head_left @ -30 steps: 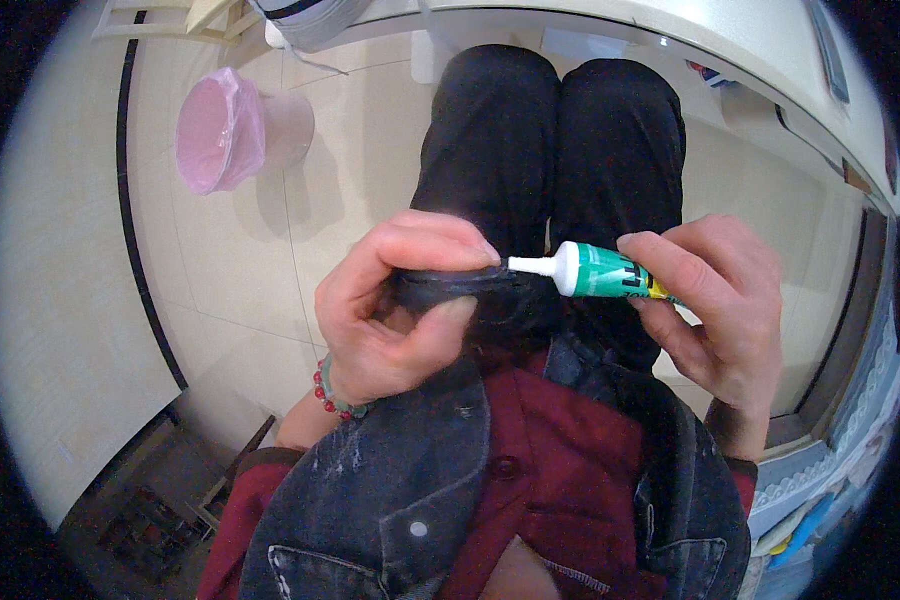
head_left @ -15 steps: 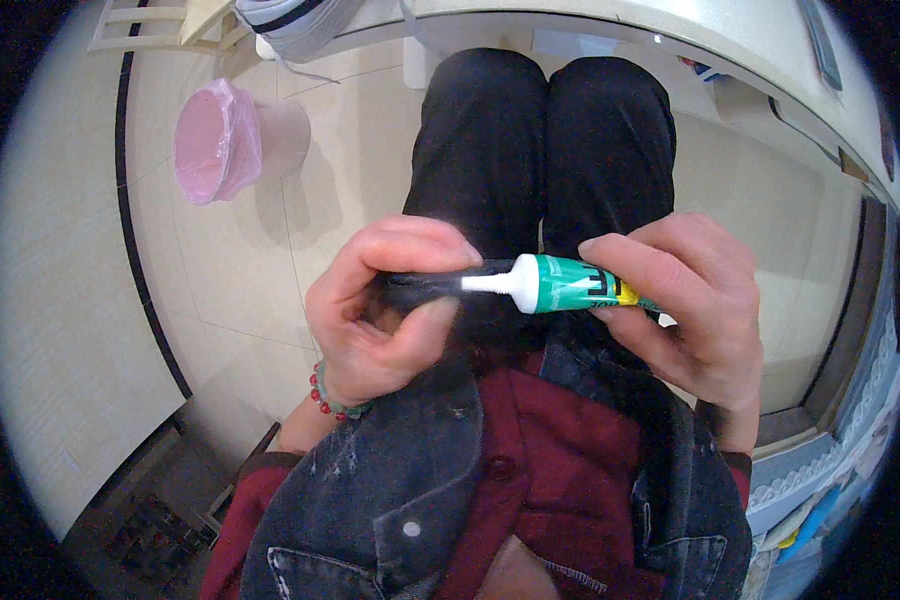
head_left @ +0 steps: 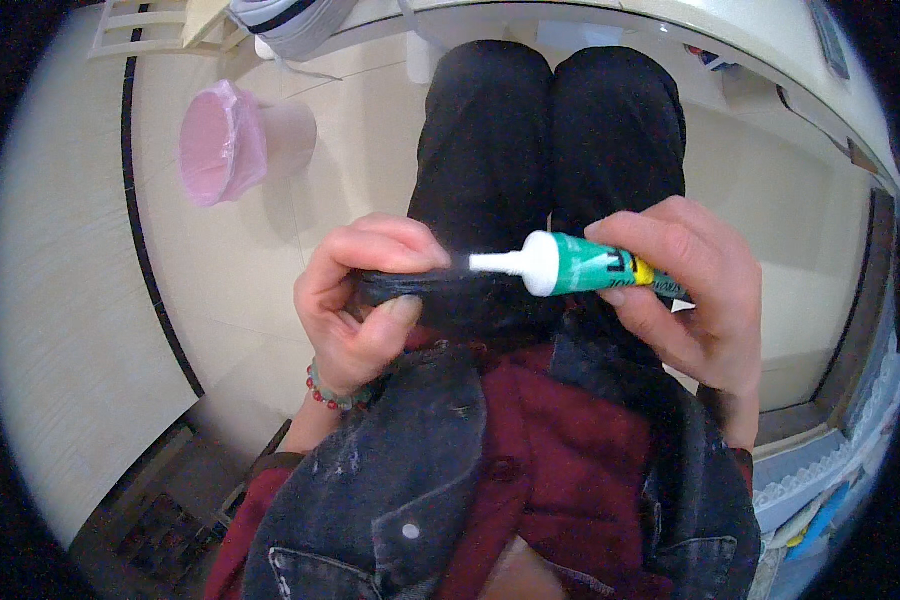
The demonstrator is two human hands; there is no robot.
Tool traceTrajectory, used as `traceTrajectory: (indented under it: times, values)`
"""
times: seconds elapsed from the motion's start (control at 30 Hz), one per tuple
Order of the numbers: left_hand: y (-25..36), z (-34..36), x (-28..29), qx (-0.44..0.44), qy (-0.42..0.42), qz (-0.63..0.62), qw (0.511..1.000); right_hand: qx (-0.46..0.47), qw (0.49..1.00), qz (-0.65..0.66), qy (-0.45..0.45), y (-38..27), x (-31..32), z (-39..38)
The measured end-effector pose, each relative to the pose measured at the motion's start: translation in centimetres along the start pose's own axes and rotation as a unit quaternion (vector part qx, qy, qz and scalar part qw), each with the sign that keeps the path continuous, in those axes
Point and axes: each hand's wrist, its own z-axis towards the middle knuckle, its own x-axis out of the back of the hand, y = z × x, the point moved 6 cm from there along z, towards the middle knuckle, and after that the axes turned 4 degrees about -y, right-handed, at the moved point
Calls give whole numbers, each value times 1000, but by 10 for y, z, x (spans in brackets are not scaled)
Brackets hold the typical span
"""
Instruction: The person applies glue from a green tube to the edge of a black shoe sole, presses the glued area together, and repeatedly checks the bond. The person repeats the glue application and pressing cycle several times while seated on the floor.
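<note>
A dark, glossy black piece [head_left: 398,288] is pinched between the thumb and fingers of my left hand [head_left: 335,305]; its kind cannot be made out, as the fingers cover part of it and it blends with the black trousers behind. My right hand [head_left: 705,285] grips a green, white and yellow glue tube [head_left: 582,264] by its rear part. The tube's long white nozzle [head_left: 500,262] points left and ends close to my left fingertips, at the upper edge of the black piece. Whether the tip touches it cannot be told.
My black-trousered knees [head_left: 490,130] lie beneath the hands. A bin with a pink liner [head_left: 245,150] stands on the tiled floor to the left. Ahead runs a white table edge [head_left: 590,15], with a white shoe [head_left: 295,25] on it at the far left.
The tube has tilted and its nozzle has lifted from along the black piece towards its upper edge. Both hands have drawn slightly apart, my left hand shifting a little left.
</note>
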Motion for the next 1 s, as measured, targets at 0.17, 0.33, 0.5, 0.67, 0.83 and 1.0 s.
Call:
traceTrajectory:
  times: [0.17, 0.33, 0.5, 0.67, 0.83, 1.0]
  values:
    - [-3, -6, 7, -18, 10, -27, 999, -30, 988, 148, 39, 13, -9, -2]
    - [-8, -6, 10, -28, 14, -62, 998, -113, 963, 229, 83, 31, -12, -10]
    - [-9, -4, 12, -29, 24, -77, 996, -172, 934, 289, 122, 49, -2, -17]
    - [-10, 0, 16, 1, 33, -111, 993, -196, 911, 322, 166, 59, 6, -26]
    - [-12, 1, 20, 8, 52, -150, 987, -186, 910, 336, 156, 57, 3, -32]
    - [-5, 1, 30, -32, 60, -208, 976, -193, 903, 348, 160, 55, 1, -36]
